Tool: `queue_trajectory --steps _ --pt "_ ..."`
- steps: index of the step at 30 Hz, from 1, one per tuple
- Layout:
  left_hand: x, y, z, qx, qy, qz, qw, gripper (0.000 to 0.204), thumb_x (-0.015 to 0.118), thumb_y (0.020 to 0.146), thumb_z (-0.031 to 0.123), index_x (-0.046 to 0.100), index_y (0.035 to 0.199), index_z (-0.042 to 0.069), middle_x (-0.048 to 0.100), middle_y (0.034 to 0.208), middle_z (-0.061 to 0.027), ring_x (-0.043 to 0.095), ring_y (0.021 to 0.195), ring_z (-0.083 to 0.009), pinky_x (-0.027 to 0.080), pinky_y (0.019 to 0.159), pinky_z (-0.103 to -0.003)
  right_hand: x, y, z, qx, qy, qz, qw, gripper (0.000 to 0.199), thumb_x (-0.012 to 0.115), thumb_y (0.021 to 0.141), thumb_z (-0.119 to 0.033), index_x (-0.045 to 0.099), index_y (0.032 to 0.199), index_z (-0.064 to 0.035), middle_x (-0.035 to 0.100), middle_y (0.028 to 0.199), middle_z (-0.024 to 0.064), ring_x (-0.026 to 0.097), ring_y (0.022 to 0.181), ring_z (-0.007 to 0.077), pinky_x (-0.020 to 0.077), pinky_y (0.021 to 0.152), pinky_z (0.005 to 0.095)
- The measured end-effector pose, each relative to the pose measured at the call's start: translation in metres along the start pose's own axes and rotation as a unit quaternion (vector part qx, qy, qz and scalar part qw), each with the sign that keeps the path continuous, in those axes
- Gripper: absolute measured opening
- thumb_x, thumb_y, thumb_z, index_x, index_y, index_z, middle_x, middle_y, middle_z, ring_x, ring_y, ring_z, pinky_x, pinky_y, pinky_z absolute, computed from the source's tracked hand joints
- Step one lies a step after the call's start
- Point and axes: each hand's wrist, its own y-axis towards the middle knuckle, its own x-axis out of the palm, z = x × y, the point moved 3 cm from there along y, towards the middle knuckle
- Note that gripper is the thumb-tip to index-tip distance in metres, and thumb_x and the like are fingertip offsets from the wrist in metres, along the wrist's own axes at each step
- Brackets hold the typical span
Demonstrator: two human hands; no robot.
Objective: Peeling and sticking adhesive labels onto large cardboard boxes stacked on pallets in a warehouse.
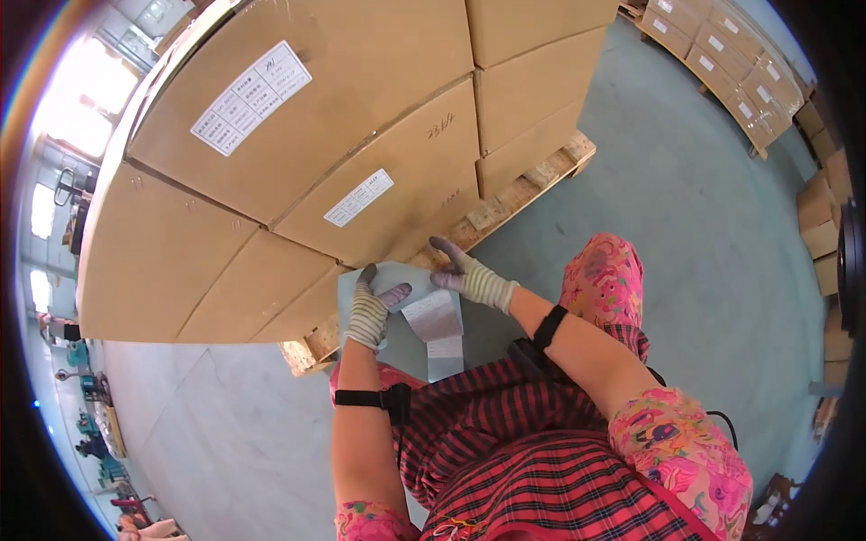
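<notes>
L gloved hand (372, 311): fingers holding pale-blue label strip (431, 314), thumb on front. R gloved hand (476, 278): fingers spread at strip's R edge, can't tell if gripping. Strip w/ white labels hangs btwn hands, nr stacked cartons (401, 194) on wood pallet (492, 214), above grey floor (704, 243).

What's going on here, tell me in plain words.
A gloved person is handling a pale blue sheet beside cardboard boxes stacked on a wooden pallet. The left hand is over the sheet's left part, and the right hand is at its right side, with thumb and forefinger spread; how firmly either grips is unclear. White paper with printing hangs below, between the hands. Two box faces above already bear white labels.
</notes>
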Motion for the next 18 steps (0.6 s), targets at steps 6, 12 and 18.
queue_trajectory --steps 6,12,18 --pt "0.013 -0.010 0.002 -0.010 0.011 0.077 0.997 0.075 0.066 0.068 -0.004 0.033 0.135 0.004 0.046 0.121 -0.0158 0.050 0.107 -0.0274 0.044 0.090 -0.035 -0.005 -0.024 -0.019 0.120 0.102 -0.195 0.968 0.061 0.062 0.077 0.002 0.038 0.132 -0.0018 0.056 0.116 0.0074 0.051 0.106 0.0188 0.0414 0.093 0.0321" --pt "0.009 -0.001 -0.006 -0.035 -0.026 0.053 0.998 0.034 0.057 0.076 -0.003 0.061 0.109 0.000 0.062 0.105 -0.0120 0.055 0.095 -0.0195 0.044 0.086 -0.029 -0.011 -0.024 -0.019 0.133 0.109 -0.204 0.964 0.046 0.060 0.078 -0.001 0.051 0.123 -0.0015 0.057 0.118 0.0074 0.052 0.104 0.0139 0.0417 0.091 0.0286" --pt "0.007 -0.002 -0.014 -0.085 -0.008 0.060 0.995 0.030 0.058 0.078 0.001 0.062 0.108 0.001 0.063 0.104 -0.0116 0.056 0.094 -0.0201 0.044 0.086 -0.028 -0.006 -0.022 -0.020 0.136 -0.028 -0.184 0.973 0.039 0.062 0.078 -0.003 0.057 0.116 -0.0018 0.064 0.107 0.0095 0.057 0.096 0.0140 0.0431 0.089 0.0288"
